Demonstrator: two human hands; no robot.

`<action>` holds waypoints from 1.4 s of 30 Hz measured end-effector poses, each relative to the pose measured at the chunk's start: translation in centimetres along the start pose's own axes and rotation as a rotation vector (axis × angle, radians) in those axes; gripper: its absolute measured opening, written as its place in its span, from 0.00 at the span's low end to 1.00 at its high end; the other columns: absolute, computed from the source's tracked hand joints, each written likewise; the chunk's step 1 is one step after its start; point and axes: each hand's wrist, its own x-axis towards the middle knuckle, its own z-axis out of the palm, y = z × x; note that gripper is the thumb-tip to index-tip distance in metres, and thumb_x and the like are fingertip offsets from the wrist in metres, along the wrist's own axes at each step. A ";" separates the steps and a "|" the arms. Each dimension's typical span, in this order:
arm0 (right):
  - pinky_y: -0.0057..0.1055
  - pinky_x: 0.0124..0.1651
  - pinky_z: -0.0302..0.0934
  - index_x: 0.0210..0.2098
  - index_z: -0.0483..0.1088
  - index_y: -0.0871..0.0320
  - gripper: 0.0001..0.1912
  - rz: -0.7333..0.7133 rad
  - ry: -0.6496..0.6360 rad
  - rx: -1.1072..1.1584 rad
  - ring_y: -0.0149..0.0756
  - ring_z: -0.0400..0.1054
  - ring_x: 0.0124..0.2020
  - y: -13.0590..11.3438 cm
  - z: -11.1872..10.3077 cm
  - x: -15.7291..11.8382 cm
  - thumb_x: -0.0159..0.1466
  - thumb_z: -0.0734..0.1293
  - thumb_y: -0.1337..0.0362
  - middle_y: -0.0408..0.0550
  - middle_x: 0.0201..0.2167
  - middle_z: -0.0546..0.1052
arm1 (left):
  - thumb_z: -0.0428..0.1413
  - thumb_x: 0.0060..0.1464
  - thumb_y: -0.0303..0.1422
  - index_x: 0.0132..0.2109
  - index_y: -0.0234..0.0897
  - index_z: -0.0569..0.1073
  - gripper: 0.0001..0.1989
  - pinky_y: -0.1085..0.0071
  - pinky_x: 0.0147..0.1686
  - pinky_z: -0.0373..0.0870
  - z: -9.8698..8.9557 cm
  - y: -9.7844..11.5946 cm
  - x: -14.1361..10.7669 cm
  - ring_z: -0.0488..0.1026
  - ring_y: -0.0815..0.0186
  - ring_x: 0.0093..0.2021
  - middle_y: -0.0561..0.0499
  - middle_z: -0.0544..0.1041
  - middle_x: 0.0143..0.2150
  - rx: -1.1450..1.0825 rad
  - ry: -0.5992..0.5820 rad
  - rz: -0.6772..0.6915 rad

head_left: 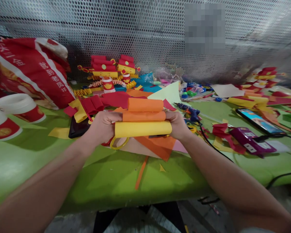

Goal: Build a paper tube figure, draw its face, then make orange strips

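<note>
Between my two hands I hold a rolled paper craft piece [143, 129], made of a yellow roll in front with two orange rolls stacked above and behind it. My left hand [105, 124] grips its left end, fingers partly hidden behind the paper. On the right end, my right hand [177, 124] is closed in the same way. The piece is held level over the table. Below it lie an orange paper sheet [166, 147], pale pink paper and a yellow ring-shaped handle [120, 145]. A red and yellow paper piece [87, 108] rests beyond my left hand.
A glue gun [190, 111] with a black cord lies beyond my right hand. At right are a phone [259, 122] and a purple power strip [252, 140]. Paper cups [21, 108] and a red bag [38, 71] stand left. Finished paper figures [106, 69] stand by the perforated metal wall.
</note>
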 end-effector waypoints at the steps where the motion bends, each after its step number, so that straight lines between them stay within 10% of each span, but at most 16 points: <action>1: 0.38 0.38 0.72 0.24 0.79 0.55 0.17 0.010 0.011 -0.014 0.48 0.75 0.39 0.0 0.0 0.0 0.33 0.80 0.59 0.49 0.34 0.81 | 0.64 0.37 0.34 0.23 0.38 0.80 0.04 0.62 0.34 0.76 0.2 0.2 0.0 0.77 0.53 0.39 0.45 0.81 0.33 -0.066 -0.003 -0.017; 8: 0.36 0.24 0.72 0.26 0.80 0.54 0.20 0.169 -0.026 0.042 0.47 0.76 0.29 0.2 -0.6 -0.5 0.31 0.80 0.60 0.47 0.28 0.81 | 0.63 0.35 0.29 0.24 0.40 0.81 0.03 0.61 0.36 0.76 1.0 1.3 0.0 0.76 0.49 0.45 0.43 0.80 0.37 -0.183 0.003 -0.044; 20: 0.41 0.45 0.69 0.22 0.79 0.51 0.19 -0.051 -0.023 -0.050 0.50 0.71 0.46 0.1 -0.2 0.0 0.31 0.79 0.51 0.49 0.40 0.80 | 0.63 0.36 0.30 0.24 0.37 0.80 0.03 0.59 0.40 0.76 1.3 1.4 0.0 0.75 0.47 0.47 0.44 0.80 0.35 -0.201 0.013 -0.132; 42: 0.42 0.44 0.71 0.25 0.80 0.53 0.20 0.017 -0.039 -0.008 0.49 0.72 0.44 0.0 -0.2 -0.1 0.32 0.80 0.56 0.49 0.37 0.80 | 0.63 0.37 0.30 0.23 0.39 0.79 0.01 0.61 0.38 0.77 1.0 0.9 -0.1 0.74 0.50 0.49 0.46 0.79 0.42 -0.142 0.026 -0.006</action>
